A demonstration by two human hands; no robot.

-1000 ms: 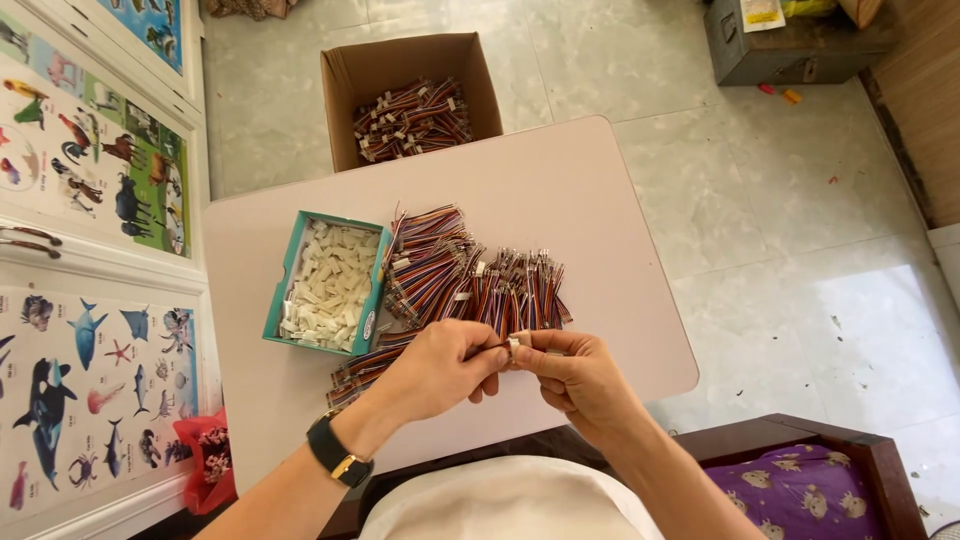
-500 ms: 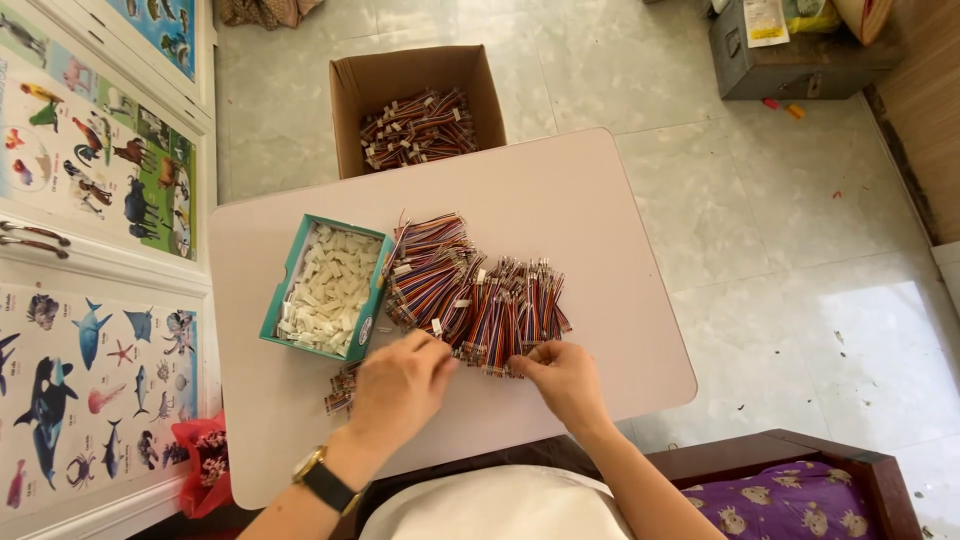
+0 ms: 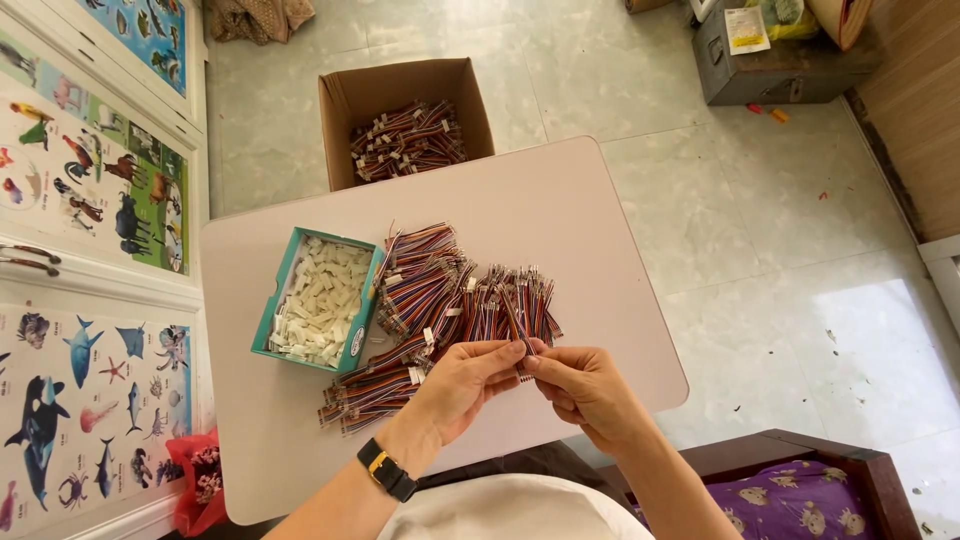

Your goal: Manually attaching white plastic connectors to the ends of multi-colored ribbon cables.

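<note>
Both hands pinch one ribbon cable (image 3: 516, 325) above the table's (image 3: 600, 230) near edge: left hand (image 3: 470, 385) and right hand (image 3: 580, 385) closed on its lower end. It could slip into the wire pile (image 3: 440, 300) (loose cables lie touching, easily snagged), or knock the teal box of white connectors (image 3: 318, 300)

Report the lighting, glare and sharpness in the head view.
Head view: even daylight; bright glare on the floor tiles at right; soft shadows under both hands; left hand, right hand and the wire bundle they pinch stay sharp; wide-angle bending at the table edges.
</note>
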